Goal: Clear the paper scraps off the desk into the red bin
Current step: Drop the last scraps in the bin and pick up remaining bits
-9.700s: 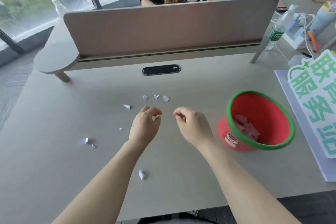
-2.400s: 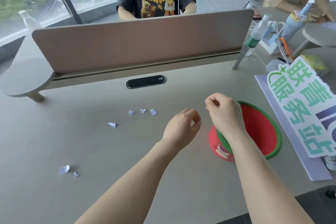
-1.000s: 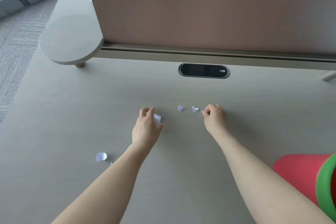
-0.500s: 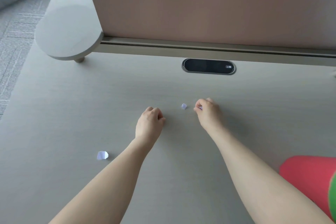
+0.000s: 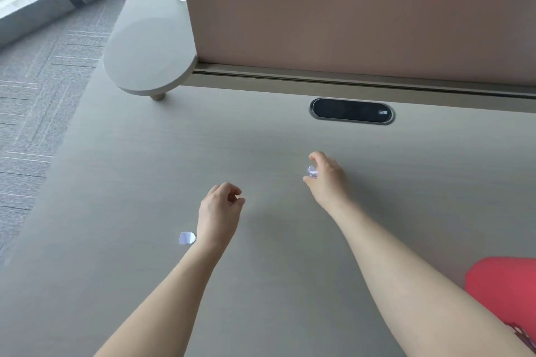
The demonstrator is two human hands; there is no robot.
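My right hand (image 5: 327, 180) pinches small white paper scraps (image 5: 311, 171) between thumb and fingers, just above the middle of the desk (image 5: 145, 159). My left hand (image 5: 222, 211) hovers lower and to the left with thumb and fingertips curled together; whatever it holds is hidden inside the fingers. One loose paper scrap (image 5: 187, 238) lies on the desk right beside my left wrist. The red bin (image 5: 504, 284) shows only as a red wall at the bottom right corner, apart from both hands.
A pinkish divider panel (image 5: 348, 14) closes off the desk's far side, with a black oval cable port (image 5: 351, 111) in front of it. A raised round grey shelf (image 5: 148, 49) stands at the far left. Grey carpet lies beyond the desk's left edge.
My right hand has picked up the last of the small scraps near the middle and lifted off the desk. My left hand closed over a scrap and drew back toward me.
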